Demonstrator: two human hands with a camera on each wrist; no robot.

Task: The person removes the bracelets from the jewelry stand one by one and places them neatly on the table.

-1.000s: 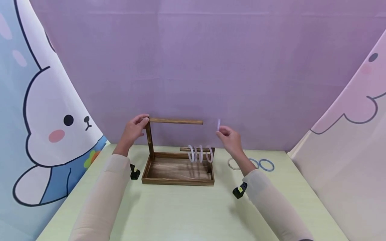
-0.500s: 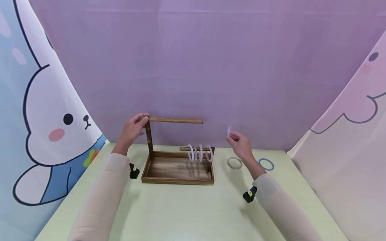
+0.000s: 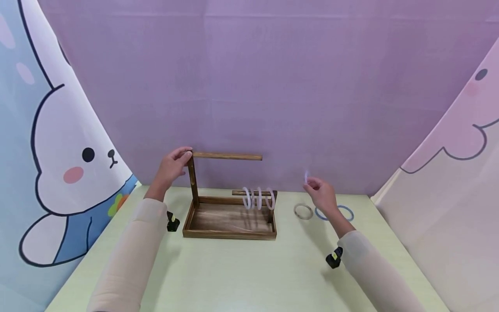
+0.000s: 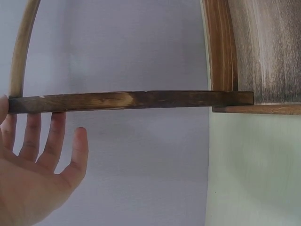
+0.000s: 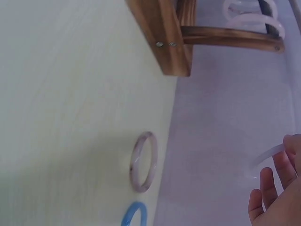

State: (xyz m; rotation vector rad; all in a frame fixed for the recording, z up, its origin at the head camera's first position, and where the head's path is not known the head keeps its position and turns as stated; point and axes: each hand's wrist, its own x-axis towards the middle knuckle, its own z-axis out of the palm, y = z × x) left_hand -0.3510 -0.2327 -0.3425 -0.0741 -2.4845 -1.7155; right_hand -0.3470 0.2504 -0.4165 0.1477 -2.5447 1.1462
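Note:
A dark wooden rack (image 3: 230, 235) stands on the table, with a tray base, a tall post at the left and two horizontal bars. My left hand (image 3: 171, 169) grips the post's top corner between thumb and fingers; in the left wrist view, fingertips lie behind the post (image 4: 127, 100). The upper bar (image 3: 228, 156) holds nothing. Several pale lavender bangles (image 3: 260, 200) hang on the lower bar (image 3: 239, 193). Right of the rack and above the table, my right hand (image 3: 322, 195) pinches another pale bangle (image 3: 306, 177) between thumb and fingers, held edge-on to the head view.
A mottled beige bangle (image 3: 303, 218) lies flat on the table (image 3: 234, 273) right of the rack. Beside it are two blue bangles (image 3: 353, 213), partly behind my right forearm. A lilac cloth backdrop (image 3: 249, 86) rises behind, with printed cloth walls at both sides.
My right hand has moved right and slightly down, away from the upper bar's free end, carrying the pale bangle. My left hand and the rack have stayed in place.

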